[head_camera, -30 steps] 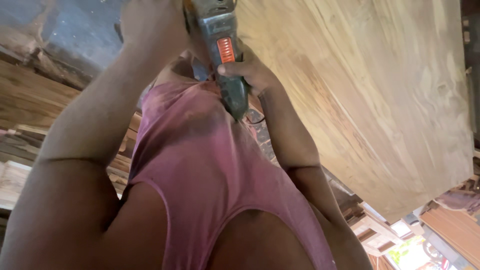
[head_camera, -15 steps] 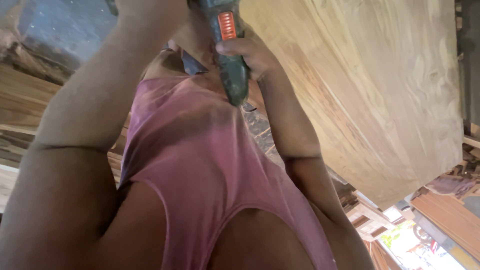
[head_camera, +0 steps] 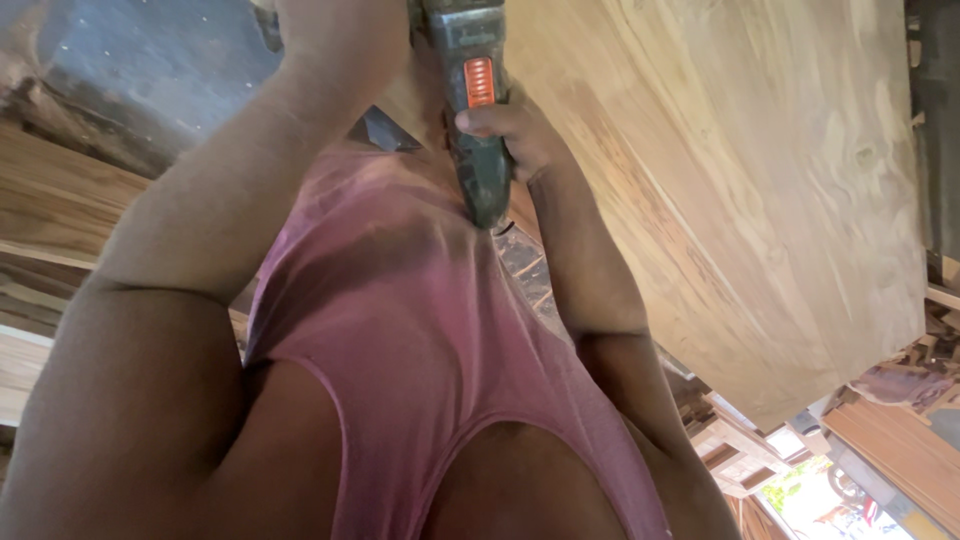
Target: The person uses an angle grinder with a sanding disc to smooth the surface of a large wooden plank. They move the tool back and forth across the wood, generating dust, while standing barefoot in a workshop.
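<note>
My right hand (head_camera: 512, 130) is wrapped around the dark green handle of a power tool (head_camera: 478, 120) with an orange switch, thumb just below the switch. The tool points away from me, and its head is cut off by the top edge of the view. My left hand (head_camera: 335, 22) reaches up beside the tool's head; only the wrist and back of the hand show, the fingers are out of view. A large pale wooden panel (head_camera: 760, 190) lies right next to the tool, to its right. My pink sleeveless shirt (head_camera: 400, 330) fills the middle.
Stacked wooden boards (head_camera: 50, 210) lie at the left, below a grey dusty surface (head_camera: 150, 60). More timber and wooden frames (head_camera: 740, 450) stand at the lower right, where daylight comes in. A dark cord hangs from the tool's handle end.
Both hands and the tool have shifted slightly to the right and lower in the view. My grip on the handle is unchanged.
</note>
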